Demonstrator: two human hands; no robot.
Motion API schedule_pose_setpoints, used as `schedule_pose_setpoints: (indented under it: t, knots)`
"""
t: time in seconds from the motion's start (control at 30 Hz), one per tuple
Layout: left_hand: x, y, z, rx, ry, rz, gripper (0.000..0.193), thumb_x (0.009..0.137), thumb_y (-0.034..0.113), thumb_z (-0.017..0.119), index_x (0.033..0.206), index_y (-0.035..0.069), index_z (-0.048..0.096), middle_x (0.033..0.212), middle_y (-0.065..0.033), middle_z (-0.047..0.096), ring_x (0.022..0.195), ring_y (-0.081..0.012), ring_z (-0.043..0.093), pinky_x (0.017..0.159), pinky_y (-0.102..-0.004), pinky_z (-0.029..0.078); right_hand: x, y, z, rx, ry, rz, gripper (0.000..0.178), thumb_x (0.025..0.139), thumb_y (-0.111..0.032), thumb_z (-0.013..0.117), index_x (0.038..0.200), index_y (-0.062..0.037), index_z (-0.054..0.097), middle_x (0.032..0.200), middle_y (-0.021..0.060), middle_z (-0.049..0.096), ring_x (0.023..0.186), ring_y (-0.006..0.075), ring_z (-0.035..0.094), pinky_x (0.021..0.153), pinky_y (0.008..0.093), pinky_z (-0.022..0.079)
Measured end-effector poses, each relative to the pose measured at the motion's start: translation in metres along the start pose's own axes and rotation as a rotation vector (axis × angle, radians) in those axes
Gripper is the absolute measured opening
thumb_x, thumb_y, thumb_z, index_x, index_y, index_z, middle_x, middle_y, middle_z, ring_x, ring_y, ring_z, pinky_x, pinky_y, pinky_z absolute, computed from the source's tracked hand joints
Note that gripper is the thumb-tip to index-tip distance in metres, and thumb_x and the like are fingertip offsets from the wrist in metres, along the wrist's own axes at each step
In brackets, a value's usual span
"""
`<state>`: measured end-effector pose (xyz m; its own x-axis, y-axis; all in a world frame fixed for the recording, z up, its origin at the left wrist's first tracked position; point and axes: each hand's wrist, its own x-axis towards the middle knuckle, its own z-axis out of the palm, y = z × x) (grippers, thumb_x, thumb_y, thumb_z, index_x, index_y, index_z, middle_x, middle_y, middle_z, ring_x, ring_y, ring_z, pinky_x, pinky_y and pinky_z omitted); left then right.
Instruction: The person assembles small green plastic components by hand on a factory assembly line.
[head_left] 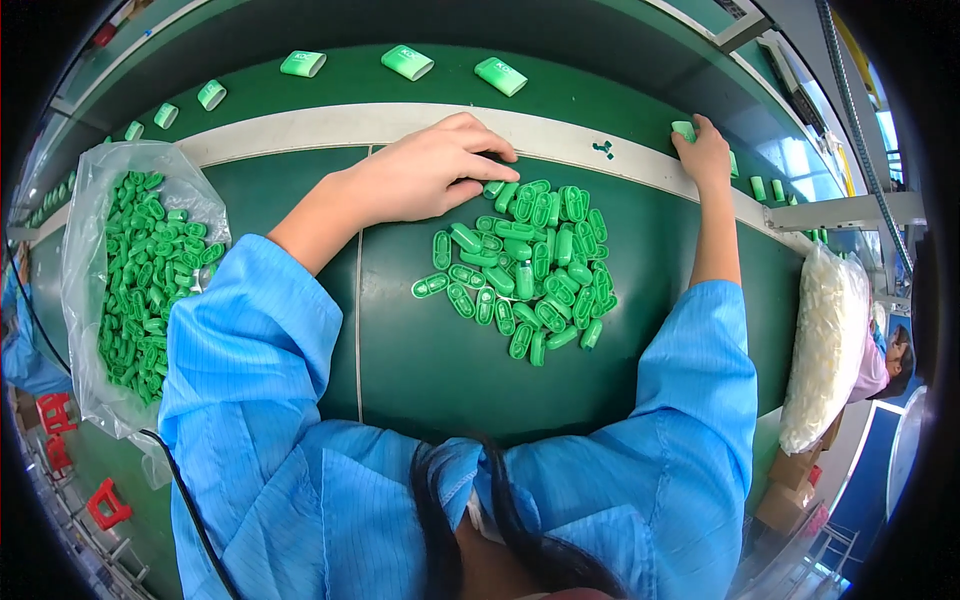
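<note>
My left hand (432,172) is at the far left edge of a pile of green oval caps (545,262) on the green tabletop (430,370). Its fingers are stretched and apart, with the fingertips by the nearest caps. Reaching over the pale rail, my right hand (705,158) grips a small green flat box-shaped case (684,130) between thumb and fingers at the belt. The hand covers part of that case. Most caps in the pile lie with their hollow side up, several on their sides.
Green cases (407,62) sit spaced along the green belt (450,85) behind the pale rail (320,122). A clear bag of green caps (150,270) stands left; a bag of whitish pieces (826,345) is at right. Dark green bits (603,149) lie on the rail.
</note>
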<state>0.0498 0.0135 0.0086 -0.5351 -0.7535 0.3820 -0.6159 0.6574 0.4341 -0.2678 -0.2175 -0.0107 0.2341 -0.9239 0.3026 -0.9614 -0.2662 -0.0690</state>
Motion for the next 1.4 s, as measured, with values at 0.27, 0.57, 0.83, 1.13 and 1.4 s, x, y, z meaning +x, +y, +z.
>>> schedule_pose_setpoints:
  t: [0.27,0.57,0.83,1.13,1.4]
  knots:
    - [0.006,-0.002,-0.004,0.205,-0.126,-0.12,0.03,0.075,0.014,0.063,0.103,0.004,0.058,0.091,-0.0114,0.058,0.087,-0.0288,0.055,0.077,-0.0361,0.046,-0.04,-0.092,-0.044,0.997,-0.411,-0.031,0.034,0.076,-0.024,0.067,0.102,-0.0047,0.059,0.084,0.0059,0.064,0.074,0.0155,0.062,0.064,0.0285,0.049]
    - [0.036,-0.024,0.023,-0.814,0.471,-0.691,0.037,0.082,0.021,0.062,0.109,-0.003,0.057,0.087,-0.0071,0.063,0.078,-0.0093,0.056,0.073,-0.0228,0.045,-0.082,-0.147,-0.029,1.626,-0.583,0.016,0.027,0.082,-0.008,0.061,0.106,0.0002,0.053,0.09,0.0069,0.062,0.076,0.0116,0.059,0.07,0.0213,0.048]
    - [0.036,-0.014,0.033,-0.756,0.557,-0.686,0.035,0.081,0.017,0.063,0.111,-0.003,0.056,0.091,-0.0081,0.064,0.08,-0.0102,0.059,0.074,-0.0216,0.047,-0.09,-0.157,-0.027,1.709,-0.517,0.036,0.028,0.079,-0.003,0.062,0.105,0.0033,0.053,0.091,0.01,0.063,0.075,0.0128,0.061,0.071,0.0233,0.051]
    - [0.033,-0.014,0.034,-0.625,0.537,-0.636,0.036,0.081,0.019,0.063,0.109,-0.004,0.056,0.09,-0.0099,0.064,0.08,-0.0115,0.061,0.073,-0.0233,0.049,-0.089,-0.154,-0.031,1.637,-0.499,-0.057,0.028,0.078,-0.002,0.063,0.104,0.0031,0.054,0.09,0.0097,0.063,0.076,0.0131,0.061,0.071,0.0237,0.051]
    - [0.03,-0.005,0.023,-0.511,0.446,-0.582,0.034,0.08,0.022,0.062,0.102,-0.004,0.059,0.085,-0.0174,0.065,0.08,-0.0192,0.065,0.071,-0.029,0.05,-0.092,-0.15,-0.033,1.553,-0.562,-0.05,0.027,0.079,-0.003,0.062,0.104,0.0032,0.054,0.089,0.0091,0.063,0.076,0.0122,0.061,0.069,0.022,0.051]
